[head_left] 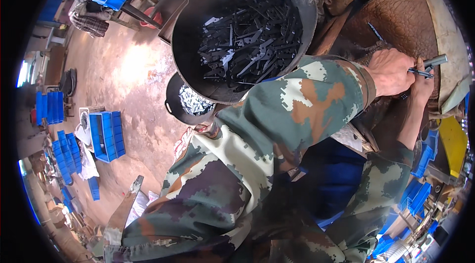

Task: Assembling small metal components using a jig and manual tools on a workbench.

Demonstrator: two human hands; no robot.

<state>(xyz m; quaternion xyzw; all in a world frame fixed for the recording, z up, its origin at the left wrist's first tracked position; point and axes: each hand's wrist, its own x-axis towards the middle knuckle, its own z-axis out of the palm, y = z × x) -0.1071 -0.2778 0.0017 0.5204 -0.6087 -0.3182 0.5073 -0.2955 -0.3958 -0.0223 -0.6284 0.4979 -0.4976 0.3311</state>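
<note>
Gripping a slim dark metal piece (420, 73) well to the right of the big black tub (186, 47), with the left hand (391, 72) curled tight at the end nearer the tub, fingertips mostly hidden, and the right hand (420, 88) pinched narrow around the far end

Also showing a rounded grey bar (436, 61) beside the right hand, farther from the tub; hard to tell whether joined to the dark piece or separate

Probably light, stiff and hard to break, perhaps slick if oily; best taken by the flat sides near the middle, clear of any thin edge

Around the hands, right of the tub, a brown wrinkled sheet (408, 13) with a thin rod (374, 30) on top

Across the tub's lower right side, a camouflage sleeve (316, 97)

Inside the tub, a loose heap of flat black parts (252, 40)

Just below the tub, a smaller black tub (173, 89) with little pale pieces (195, 100) inside

Left of the tub, bare floor (123, 65) and, lower down, a blue bin (118, 136)
</note>
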